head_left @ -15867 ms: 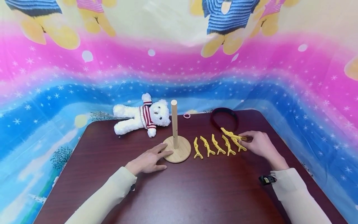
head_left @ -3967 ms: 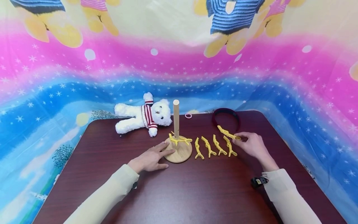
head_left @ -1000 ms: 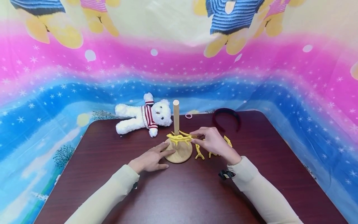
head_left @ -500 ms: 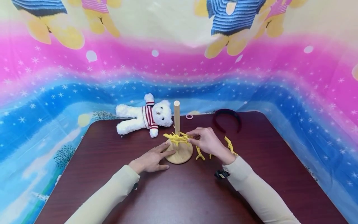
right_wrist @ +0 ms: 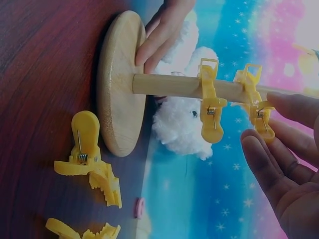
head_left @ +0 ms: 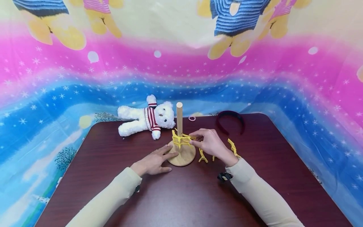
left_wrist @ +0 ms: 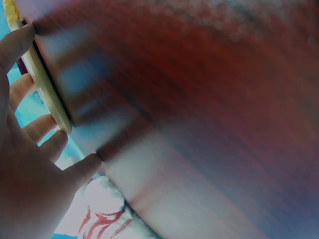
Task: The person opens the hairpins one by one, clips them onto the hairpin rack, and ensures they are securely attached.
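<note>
A wooden stand has an upright post (head_left: pixel 179 118) on a round base (head_left: pixel 185 157). My left hand (head_left: pixel 151 161) rests on the base's left edge, fingers spread and fairly straight. My right hand (head_left: pixel 211 143) pinches the handle end of a yellow hair clip (right_wrist: pixel 254 99) between thumb and fingers; this clip's toothed arms lie about the post. Closer to the base, a second yellow clip (right_wrist: pixel 212 119) sits across the post, untouched. Several loose yellow clips (head_left: pixel 202 156) lie on the table to the right, partly hidden by my right hand and forearm.
On the dark red table (head_left: pixel 170 201), a white teddy bear (head_left: pixel 151 118) in a striped sweater lies behind the stand, to its left. A pink hair tie (head_left: pixel 192 118) and a dark red headband (head_left: pixel 230 123) are at the back. A patterned cloth (head_left: pixel 181 69) hangs behind.
A first clip came onto the post earlier. My right hand has since carried another clip left from the row's right end, and its arms now sit about the post. My left hand stays put.
</note>
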A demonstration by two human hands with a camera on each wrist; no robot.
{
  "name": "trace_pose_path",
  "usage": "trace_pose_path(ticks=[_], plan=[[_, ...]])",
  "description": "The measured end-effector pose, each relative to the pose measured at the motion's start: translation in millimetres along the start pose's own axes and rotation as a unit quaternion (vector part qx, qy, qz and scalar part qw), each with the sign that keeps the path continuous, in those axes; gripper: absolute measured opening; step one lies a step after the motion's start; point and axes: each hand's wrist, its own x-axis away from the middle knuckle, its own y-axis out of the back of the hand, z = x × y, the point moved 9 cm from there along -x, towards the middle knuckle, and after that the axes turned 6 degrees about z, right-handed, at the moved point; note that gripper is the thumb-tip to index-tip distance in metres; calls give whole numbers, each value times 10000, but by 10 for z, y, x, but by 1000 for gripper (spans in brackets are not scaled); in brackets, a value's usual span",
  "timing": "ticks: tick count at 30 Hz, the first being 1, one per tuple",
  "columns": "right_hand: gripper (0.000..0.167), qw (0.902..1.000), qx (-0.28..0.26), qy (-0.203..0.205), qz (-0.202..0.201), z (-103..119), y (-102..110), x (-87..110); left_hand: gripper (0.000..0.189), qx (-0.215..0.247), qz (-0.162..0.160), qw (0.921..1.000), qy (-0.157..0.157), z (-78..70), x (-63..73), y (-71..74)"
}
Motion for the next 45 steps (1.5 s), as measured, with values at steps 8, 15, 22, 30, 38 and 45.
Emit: trace_pose_path(ticks=[8,15,22,30,38,45], plan=[[27,9999,-146,-88,-23,-56,-10,5,69,-23,-30,10000,-36,-1,-5,-11],[30,9997,-193,-143,-16,-86,-23,19,69,-29,-41,10000,-59,-7,-5,-13],[31,9997,-179,-139,10,-102,-31,15,69,-29,-47,10000,-58,-1,-6,-12],[33,9997,-191,-120,-30,-126,-18,16,69,3,-58,10000,-10,14,-5,-6],[35,9997,-230,-126,-32,-164,15,60,68,28,-66,10000,4,14,-1,-6],[33,9995,-282,-25,-130,-229,90,98,69,-55,-110,9999,-94,-1,-1,8]])
